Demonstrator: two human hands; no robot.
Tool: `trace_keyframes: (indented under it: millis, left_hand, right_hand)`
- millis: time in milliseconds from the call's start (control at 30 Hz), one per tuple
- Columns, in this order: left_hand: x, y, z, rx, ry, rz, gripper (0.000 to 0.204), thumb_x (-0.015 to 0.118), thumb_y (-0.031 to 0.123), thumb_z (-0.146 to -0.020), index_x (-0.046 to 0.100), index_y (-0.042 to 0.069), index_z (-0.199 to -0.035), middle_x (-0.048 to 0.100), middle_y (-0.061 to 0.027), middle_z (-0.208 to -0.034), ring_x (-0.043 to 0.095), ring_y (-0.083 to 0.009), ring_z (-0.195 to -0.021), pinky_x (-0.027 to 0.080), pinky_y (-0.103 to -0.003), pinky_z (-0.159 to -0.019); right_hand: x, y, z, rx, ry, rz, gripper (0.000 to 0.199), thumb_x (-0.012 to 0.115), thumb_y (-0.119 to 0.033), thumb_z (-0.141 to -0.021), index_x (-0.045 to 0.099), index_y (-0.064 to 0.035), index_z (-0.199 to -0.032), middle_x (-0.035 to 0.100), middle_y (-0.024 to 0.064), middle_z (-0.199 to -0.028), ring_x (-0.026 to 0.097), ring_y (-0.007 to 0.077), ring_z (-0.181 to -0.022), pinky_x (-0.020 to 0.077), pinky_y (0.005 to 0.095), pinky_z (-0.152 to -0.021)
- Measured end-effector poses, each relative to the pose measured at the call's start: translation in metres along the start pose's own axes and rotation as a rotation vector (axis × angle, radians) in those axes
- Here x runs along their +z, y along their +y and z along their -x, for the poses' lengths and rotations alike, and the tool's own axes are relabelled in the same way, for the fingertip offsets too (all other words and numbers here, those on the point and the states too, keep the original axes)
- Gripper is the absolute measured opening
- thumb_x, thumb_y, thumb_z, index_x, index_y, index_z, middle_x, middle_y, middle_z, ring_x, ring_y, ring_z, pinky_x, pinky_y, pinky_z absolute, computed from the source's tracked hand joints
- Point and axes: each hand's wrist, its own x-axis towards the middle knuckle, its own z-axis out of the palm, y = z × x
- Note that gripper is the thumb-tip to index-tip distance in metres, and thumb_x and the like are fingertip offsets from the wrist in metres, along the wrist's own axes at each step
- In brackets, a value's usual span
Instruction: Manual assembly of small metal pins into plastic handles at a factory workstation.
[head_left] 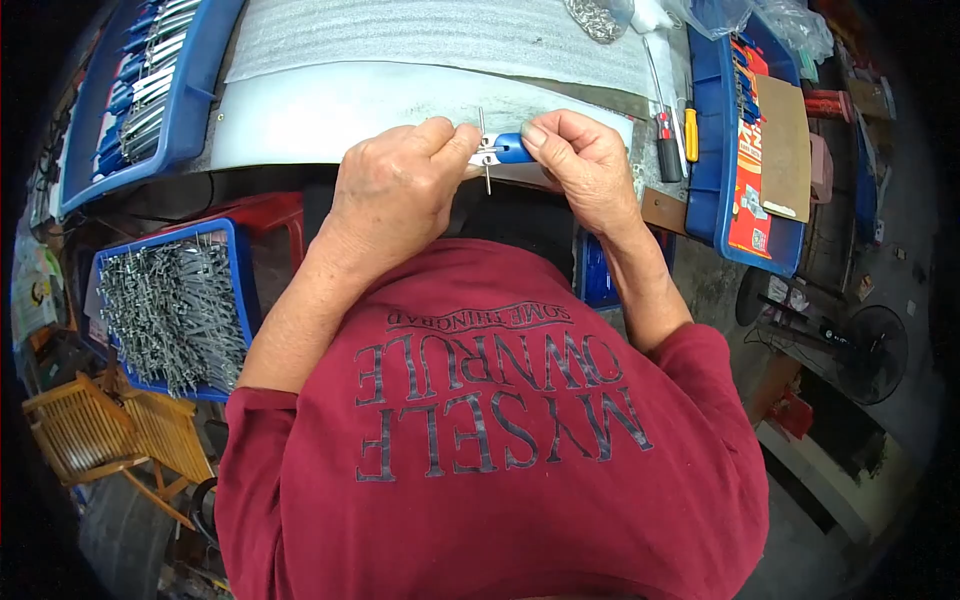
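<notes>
Blue-handled metal fitting (513, 149), w/ thin cross rod (488, 182), at upper ctr. of frame, nr. white sheet (290, 125). L hand (395, 185) pinches metal end; R hand (592, 170) pinches blue end.

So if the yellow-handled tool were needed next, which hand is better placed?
Right, probably: the right hand is nearer the yellow-handled tool, while the left hand is farther away. Both hold the blue part, so the right would first let go.

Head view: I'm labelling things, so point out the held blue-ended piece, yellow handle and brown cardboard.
Held blue-ended piece (514, 149), head view: its blue part.
Yellow handle (691, 135), head view: its middle.
Brown cardboard (785, 147), head view: its flat face.
</notes>
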Motion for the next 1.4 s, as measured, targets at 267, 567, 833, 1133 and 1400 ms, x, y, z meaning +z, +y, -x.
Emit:
trace_keyframes:
  millis: [267, 567, 833, 1133, 1400]
  left_hand:
    - [0.001, -0.012, 0.002, 0.027, -0.069, 0.174, 0.018, 0.06, 0.01, -0.07, 0.056, 0.006, -0.087, 0.049, -0.0063, -0.066, 0.054, -0.0221, -0.056, 0.043, -0.033, -0.049]
    - [-0.001, -0.002, 0.0, 0.034, -0.013, -0.012, 0.019, 0.059, 0.01, -0.069, 0.055, 0.007, -0.087, 0.048, -0.0046, -0.065, 0.053, -0.02, -0.055, 0.043, -0.032, -0.048]
    - [0.003, -0.009, 0.001, 0.041, -0.034, 0.07, 0.019, 0.06, 0.011, -0.069, 0.054, 0.007, -0.086, 0.048, -0.0049, -0.065, 0.054, -0.0207, -0.056, 0.043, -0.032, -0.048]
    - [0.001, -0.002, 0.002, 0.031, -0.014, 0.012, 0.018, 0.058, 0.011, -0.069, 0.055, 0.008, -0.087, 0.048, -0.0045, -0.065, 0.054, -0.0205, -0.056, 0.044, -0.032, -0.048]
    - [0.003, -0.01, 0.003, 0.055, -0.02, 0.048, 0.021, 0.06, 0.011, -0.068, 0.056, 0.007, -0.088, 0.049, -0.0046, -0.066, 0.054, -0.0207, -0.056, 0.043, -0.032, -0.047]
  right_hand:
    - [-0.012, -0.001, -0.003, 0.026, -0.212, 0.058, 0.018, 0.06, -0.021, -0.08, 0.058, -0.0036, -0.084, 0.048, -0.0058, -0.064, 0.039, 0.0011, -0.053, 0.0289, 0.0158, -0.045]
    - [-0.002, 0.0, -0.002, 0.138, -0.065, -0.14, 0.017, 0.056, -0.019, -0.083, 0.057, -0.0023, -0.085, 0.045, -0.0059, -0.062, 0.033, 0.0008, -0.048, 0.0251, 0.0162, -0.042]
    - [-0.007, -0.004, -0.001, 0.098, -0.134, -0.021, 0.018, 0.055, -0.02, -0.084, 0.057, -0.0024, -0.085, 0.045, -0.0058, -0.063, 0.034, 0.0011, -0.051, 0.0266, 0.0163, -0.044]
    - [-0.003, 0.001, -0.001, -0.025, -0.097, 0.096, 0.018, 0.056, -0.021, -0.083, 0.056, -0.0029, -0.084, 0.046, -0.0062, -0.065, 0.037, 0.0014, -0.054, 0.0292, 0.0159, -0.047]
    - [-0.01, -0.003, -0.002, 0.159, -0.192, -0.053, 0.019, 0.056, -0.023, -0.083, 0.056, -0.0037, -0.083, 0.046, -0.0064, -0.064, 0.036, 0.0012, -0.054, 0.028, 0.0159, -0.047]
